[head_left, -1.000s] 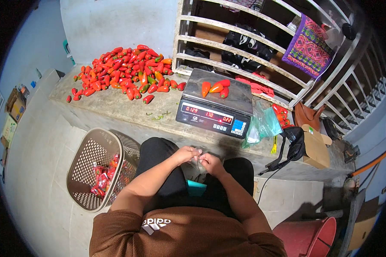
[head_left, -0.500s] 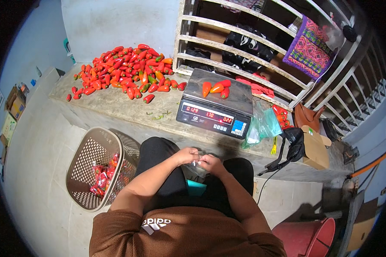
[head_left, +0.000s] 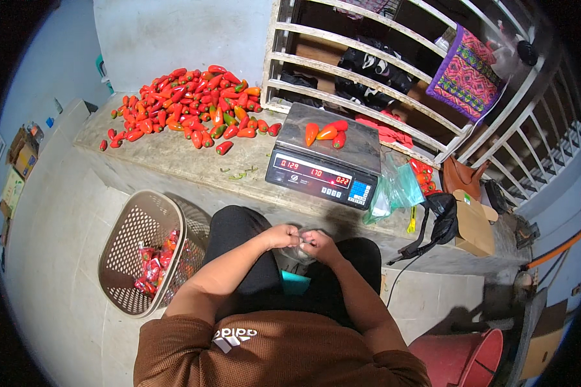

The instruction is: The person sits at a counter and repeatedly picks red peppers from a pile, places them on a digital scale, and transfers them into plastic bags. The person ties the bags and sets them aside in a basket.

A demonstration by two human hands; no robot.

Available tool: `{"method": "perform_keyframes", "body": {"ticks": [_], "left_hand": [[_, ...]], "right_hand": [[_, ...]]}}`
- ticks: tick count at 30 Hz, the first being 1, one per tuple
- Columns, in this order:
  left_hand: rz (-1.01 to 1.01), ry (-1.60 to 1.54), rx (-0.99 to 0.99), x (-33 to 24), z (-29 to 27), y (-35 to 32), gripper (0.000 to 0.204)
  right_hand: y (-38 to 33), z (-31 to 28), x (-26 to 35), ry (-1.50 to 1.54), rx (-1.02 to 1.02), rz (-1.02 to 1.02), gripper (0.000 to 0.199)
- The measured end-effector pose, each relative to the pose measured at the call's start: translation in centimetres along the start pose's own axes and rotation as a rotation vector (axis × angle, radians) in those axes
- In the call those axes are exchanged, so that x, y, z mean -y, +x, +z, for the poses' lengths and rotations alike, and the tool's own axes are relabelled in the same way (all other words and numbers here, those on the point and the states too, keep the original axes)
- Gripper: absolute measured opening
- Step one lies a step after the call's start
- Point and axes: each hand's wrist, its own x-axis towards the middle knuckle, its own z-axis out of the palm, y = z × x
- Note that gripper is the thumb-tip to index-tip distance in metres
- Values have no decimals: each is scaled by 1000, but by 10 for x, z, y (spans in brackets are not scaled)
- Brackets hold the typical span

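Observation:
Over my lap, my left hand [head_left: 283, 237] and my right hand [head_left: 319, 246] meet, fingers pinched on the edge of a clear plastic bag [head_left: 294, 262]. The bag hangs between my knees, above a teal piece [head_left: 295, 282] lying in my lap. Beyond my hands, a black digital scale [head_left: 316, 174] with lit red digits carries a few red and orange peppers [head_left: 327, 133]. To its left, a large heap of mostly red peppers [head_left: 184, 106] lies on the concrete ledge [head_left: 193, 169].
A beige plastic basket [head_left: 132, 222] with bagged red peppers [head_left: 155, 267] stands at my left leg. Right of the scale lie teal plastic bags [head_left: 397, 190], a black strapped bag [head_left: 439, 222] and a cardboard box [head_left: 474, 226]. A red tub [head_left: 461, 358] sits at lower right; white bars [head_left: 368, 64] rise behind.
My fingers have shifted slightly on the plastic bag, and my right hand has come a little closer to the left. The peppers and the scale have stayed as they were.

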Motion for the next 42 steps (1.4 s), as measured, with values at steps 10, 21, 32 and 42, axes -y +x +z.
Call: {"method": "perform_keyframes", "body": {"ticks": [10,21,32,42], "left_hand": [[29,384,-52,0,1,-3,25],[21,563,43,-1,1,-9,32],[-18,564,55,-8,0,-10,29],[-13,574,56,-9,0,-11,29]], "right_hand": [[-2,3,-13,-73,176,113,25],[-3,5,-21,-109,358,211,38],[-3,2,-16,-145,418,175,32],[-4,-2,-2,-147,414,230,31]]}}
